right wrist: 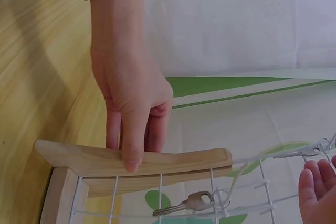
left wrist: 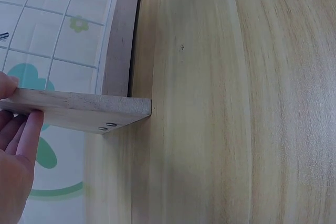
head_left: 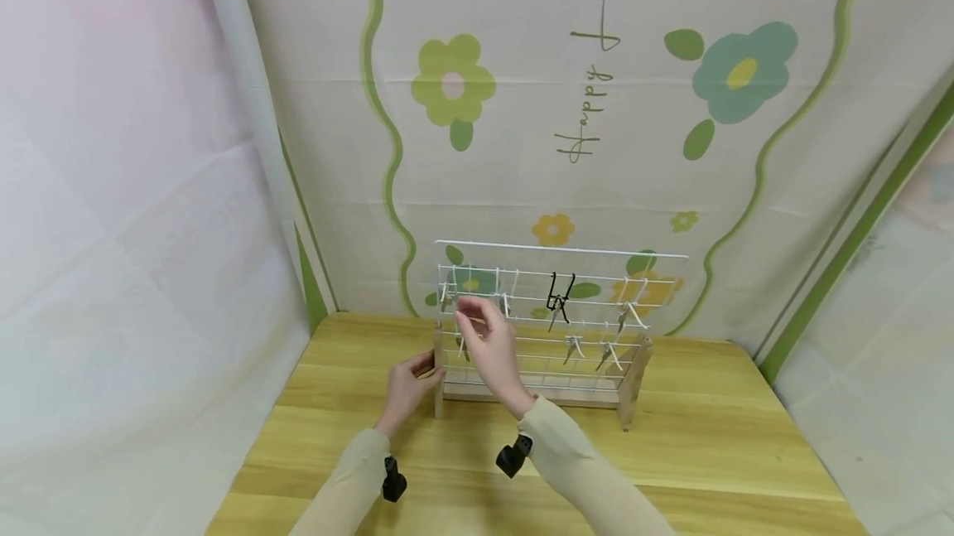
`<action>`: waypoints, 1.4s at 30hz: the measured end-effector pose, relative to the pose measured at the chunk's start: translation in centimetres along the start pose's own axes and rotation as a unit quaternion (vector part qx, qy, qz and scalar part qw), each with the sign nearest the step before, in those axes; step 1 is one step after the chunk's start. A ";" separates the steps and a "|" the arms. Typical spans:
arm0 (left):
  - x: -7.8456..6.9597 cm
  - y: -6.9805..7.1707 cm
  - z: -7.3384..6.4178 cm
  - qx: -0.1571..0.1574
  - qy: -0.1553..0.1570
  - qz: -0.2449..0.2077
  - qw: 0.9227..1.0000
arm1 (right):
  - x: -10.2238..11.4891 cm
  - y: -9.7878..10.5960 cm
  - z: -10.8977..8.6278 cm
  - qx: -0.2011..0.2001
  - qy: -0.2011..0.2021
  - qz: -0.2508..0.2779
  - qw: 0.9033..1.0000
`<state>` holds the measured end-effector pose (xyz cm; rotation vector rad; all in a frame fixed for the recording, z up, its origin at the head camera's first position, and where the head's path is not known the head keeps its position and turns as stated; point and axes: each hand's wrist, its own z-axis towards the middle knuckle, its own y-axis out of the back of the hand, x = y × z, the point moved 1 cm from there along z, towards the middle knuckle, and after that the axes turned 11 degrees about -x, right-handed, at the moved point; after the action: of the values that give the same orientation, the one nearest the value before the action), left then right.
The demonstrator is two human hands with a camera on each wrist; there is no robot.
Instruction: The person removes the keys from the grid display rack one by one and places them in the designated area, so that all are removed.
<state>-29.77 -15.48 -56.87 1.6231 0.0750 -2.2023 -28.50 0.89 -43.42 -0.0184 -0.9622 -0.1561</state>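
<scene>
A white wire grid rack (head_left: 537, 327) with wooden side supports stands on the table. My left hand (head_left: 408, 391) grips its left wooden support (right wrist: 142, 160), thumb on the inner face and fingers on the outer, as the left wrist view also shows. In front of the rack's upper left part is my right hand (head_left: 492, 350), its fingers loosely bent with a gap to the thumb and nothing visible between them. Close to those fingertips in the right wrist view hangs a key (right wrist: 302, 152); contact cannot be told. Another key (right wrist: 191, 203) hangs on a white hook lower down.
Several more keys hang on white hooks farther right, one being a key (head_left: 605, 355) at lower right. A black double hook (head_left: 559, 296) holds a key near the middle. Behind the rack hangs a flowered cloth (head_left: 507, 171); beneath is the wooden table (head_left: 715, 437).
</scene>
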 end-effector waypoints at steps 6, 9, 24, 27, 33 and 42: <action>0.0 -0.1 0.1 -0.004 0.022 -0.004 1.000 | 0.4 -1.3 0.9 -0.019 -0.024 -0.002 1.000; -0.6 0.0 0.0 -0.005 0.020 -0.007 1.000 | 0.7 -1.8 1.2 -0.027 -0.033 -0.010 0.999; 0.1 -0.1 -0.1 0.004 0.021 -0.009 1.000 | 3.0 -2.1 1.3 -0.043 -0.043 -0.022 0.998; 0.5 -0.1 0.1 0.007 0.023 -0.012 1.000 | 1.2 -2.4 1.6 -0.045 -0.053 -0.016 0.997; 0.2 -0.3 0.0 -0.004 0.005 -0.016 1.000 | 1.0 -2.5 2.0 -0.049 -0.062 -0.014 0.997; -2.0 -0.1 -0.7 -0.006 -0.006 -0.010 1.000 | 1.1 -2.7 2.2 -0.050 -0.060 -0.042 0.996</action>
<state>-28.65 -14.62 -55.31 1.6096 0.1009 -2.2220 -30.09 -1.68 -41.39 -0.0802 -1.0742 -0.2826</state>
